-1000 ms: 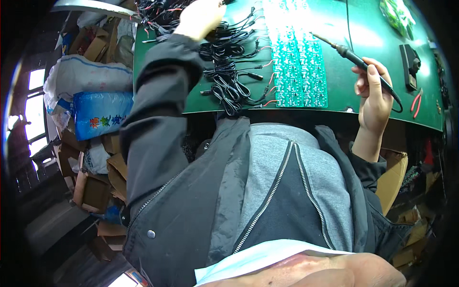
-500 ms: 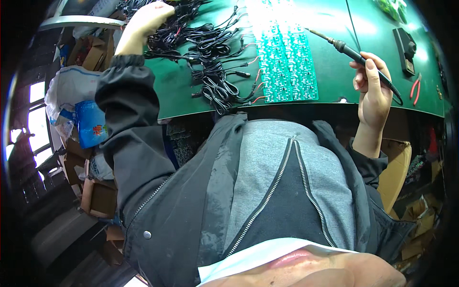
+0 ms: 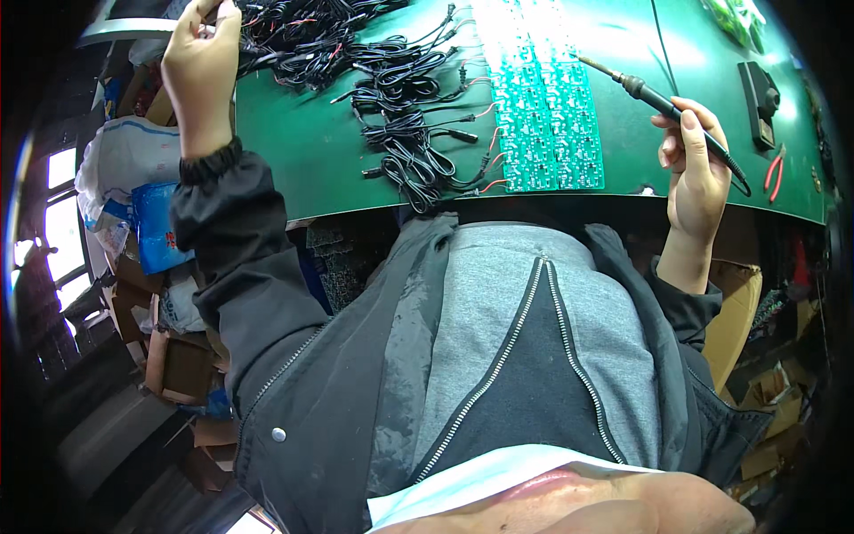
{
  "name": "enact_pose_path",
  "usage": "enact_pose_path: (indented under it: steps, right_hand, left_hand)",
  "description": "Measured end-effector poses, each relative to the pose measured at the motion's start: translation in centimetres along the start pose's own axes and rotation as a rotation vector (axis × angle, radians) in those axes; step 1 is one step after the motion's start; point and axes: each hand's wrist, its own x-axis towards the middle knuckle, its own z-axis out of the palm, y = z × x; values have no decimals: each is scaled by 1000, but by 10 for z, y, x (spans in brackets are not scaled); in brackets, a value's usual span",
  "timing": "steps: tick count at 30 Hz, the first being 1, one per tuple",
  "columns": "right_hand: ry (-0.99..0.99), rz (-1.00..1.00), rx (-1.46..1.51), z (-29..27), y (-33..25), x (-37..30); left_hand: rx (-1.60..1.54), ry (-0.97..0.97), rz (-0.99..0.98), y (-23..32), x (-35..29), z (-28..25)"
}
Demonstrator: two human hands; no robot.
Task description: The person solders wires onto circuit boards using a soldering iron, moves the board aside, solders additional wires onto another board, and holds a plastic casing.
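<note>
My right hand [image 3: 696, 178] is closed around the handle of a soldering iron [image 3: 656, 100], whose tip points left, near the right edge of the green circuit boards [image 3: 550, 133]. The boards lie side by side in a panel on the table. Thin red and black leads join their left edge to coiled black cables with plugs [image 3: 411, 165]. Raised at the table's far left, my left hand [image 3: 203, 80] has its fingers curled together, beside a tangled pile of black cables [image 3: 298, 40]. What it pinches, if anything, I cannot make out.
On the right of the green table [image 3: 302, 169] stand a black holder [image 3: 758, 102] and red-handled pliers [image 3: 776, 176]. A green plastic bag [image 3: 737, 20] lies at the far right. Cardboard boxes [image 3: 182, 365] and a blue package [image 3: 156, 227] are to the left, off the table.
My left hand has moved left, away from over the cable pile, to the table's left edge. My right hand keeps the soldering iron in nearly the same place. The whole table view has shifted slightly.
</note>
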Motion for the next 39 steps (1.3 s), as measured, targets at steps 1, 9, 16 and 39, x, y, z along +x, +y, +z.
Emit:
enact_pose_path:
  steps: [1, 9, 16, 39]
  right_hand:
    - [-2, 4, -1, 1, 0, 0]
    - [-39, -10, -32, 17, 3, 3]
    - [8, -13, -58, -5, 9, -1]
    - [16, -26, -19, -24, 7, -19]
  left_hand:
    - [66, 12, 96, 7, -2, -5]
    - [-230, -672, 130, 74, -112, 78]
    - [-420, -829, 33, 75, -97, 75]
    - [-533, -564, -505, 9, -91, 79]
